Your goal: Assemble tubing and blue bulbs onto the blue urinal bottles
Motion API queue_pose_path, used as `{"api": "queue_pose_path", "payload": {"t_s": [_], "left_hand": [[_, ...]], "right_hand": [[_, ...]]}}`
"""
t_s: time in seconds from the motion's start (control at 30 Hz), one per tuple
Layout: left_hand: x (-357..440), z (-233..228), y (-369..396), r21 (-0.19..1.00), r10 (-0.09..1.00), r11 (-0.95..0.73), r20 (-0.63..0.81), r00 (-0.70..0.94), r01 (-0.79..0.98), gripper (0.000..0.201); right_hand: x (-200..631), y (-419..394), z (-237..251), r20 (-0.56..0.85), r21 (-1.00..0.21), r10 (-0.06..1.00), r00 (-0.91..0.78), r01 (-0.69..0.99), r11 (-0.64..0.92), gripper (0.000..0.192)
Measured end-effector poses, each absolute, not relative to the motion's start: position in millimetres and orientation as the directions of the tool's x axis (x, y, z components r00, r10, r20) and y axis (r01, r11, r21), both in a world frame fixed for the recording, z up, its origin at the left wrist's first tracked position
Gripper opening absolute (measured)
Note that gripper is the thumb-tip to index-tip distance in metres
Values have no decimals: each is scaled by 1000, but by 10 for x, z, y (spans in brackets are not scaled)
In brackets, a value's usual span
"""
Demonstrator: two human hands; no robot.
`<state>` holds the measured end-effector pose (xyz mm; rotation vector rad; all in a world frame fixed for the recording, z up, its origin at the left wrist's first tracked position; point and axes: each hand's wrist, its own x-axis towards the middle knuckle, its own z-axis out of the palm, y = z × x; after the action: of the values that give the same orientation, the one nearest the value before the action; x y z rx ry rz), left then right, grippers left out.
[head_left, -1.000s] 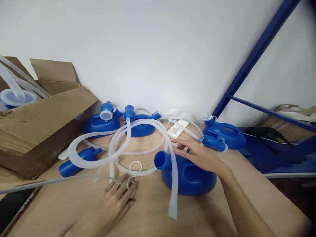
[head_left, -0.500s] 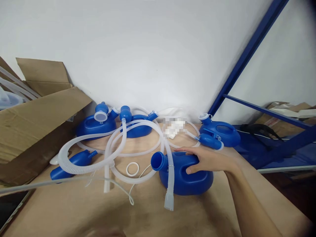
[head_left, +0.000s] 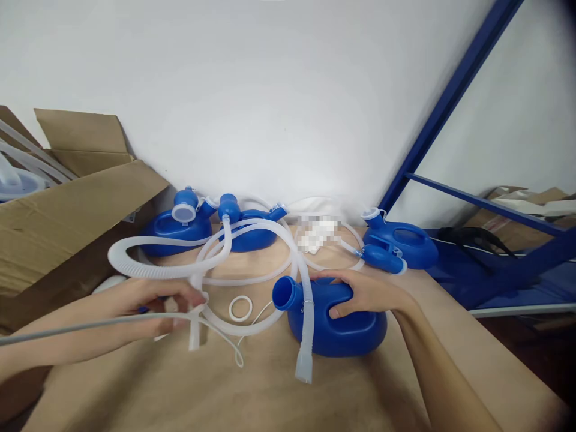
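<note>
My right hand (head_left: 366, 294) grips the handle of a blue plastic urinal bottle (head_left: 324, 336) standing on the table, thumb in the handle opening and fingers on the far side. The bottle's round mouth (head_left: 284, 293) is uncapped and faces left. A clear hose end (head_left: 306, 354) hangs in front of its neck. My left hand (head_left: 173, 303) has reached in from the left, thumb and fingers apart. Its fingertips are close to a clear hose (head_left: 195, 339); contact is hard to tell. Beneath this hand, a blue funnel-like piece is almost fully hidden. A pale cord (head_left: 108, 321) crosses before the hand.
More blue urinal bottles stand at the back left (head_left: 175, 237) and right (head_left: 414, 249), among looped hoses (head_left: 252, 280). A white ring (head_left: 240, 308) lies mid-table. An open cardboard box (head_left: 81, 207) is on the left, a blue metal frame (head_left: 454, 90) on the right.
My left hand has come into view from the left and now covers the blue funnel-like piece. The urinal bottle under my right hand appears only slightly shifted left.
</note>
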<state>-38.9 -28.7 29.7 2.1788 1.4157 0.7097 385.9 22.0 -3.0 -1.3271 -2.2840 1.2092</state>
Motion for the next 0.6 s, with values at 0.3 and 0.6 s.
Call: {"api": "queue_pose_path", "payload": {"t_s": [0.3,0.6], "left_hand": [[699,-49,39,798,858,-436,228,461,417,44],[817,-101,88,830,820,-420,175,544,367,36]], "right_hand": [[3850,212,-24,-156,-771,807,-569,581,261,70],[3833,242,-11,-217,-729,778,-590,628,273,78]]}}
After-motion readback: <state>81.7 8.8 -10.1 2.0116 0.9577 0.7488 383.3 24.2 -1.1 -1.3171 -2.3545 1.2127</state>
